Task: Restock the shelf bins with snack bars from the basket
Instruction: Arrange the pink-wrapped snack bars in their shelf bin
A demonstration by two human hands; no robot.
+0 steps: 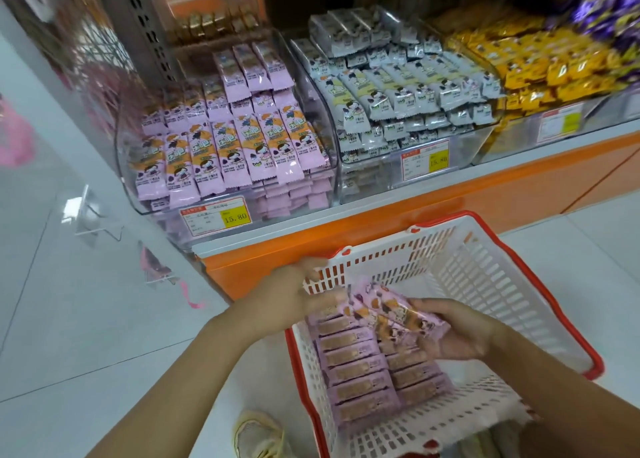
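A white basket (491, 284) with a red rim sits on the floor below the shelf, with several pink snack bars (360, 371) stacked in its near left part. Over the basket, my right hand (464, 333) holds a small bunch of pink bars (391, 315) from underneath. My left hand (298, 295) grips the other end of that bunch near the basket's left wall. On the shelf above stands a clear bin (311, 87) filled with rows of the same pink bars (228, 139).
Beside the pink bin are a clear bin of grey-white bars (398, 90) and one of yellow packs (540, 66). An orange shelf base (450, 222) runs in front. Yellow price tags (214, 217) hang on the bins. My shoe (258, 435) is left of the basket on white tiles.
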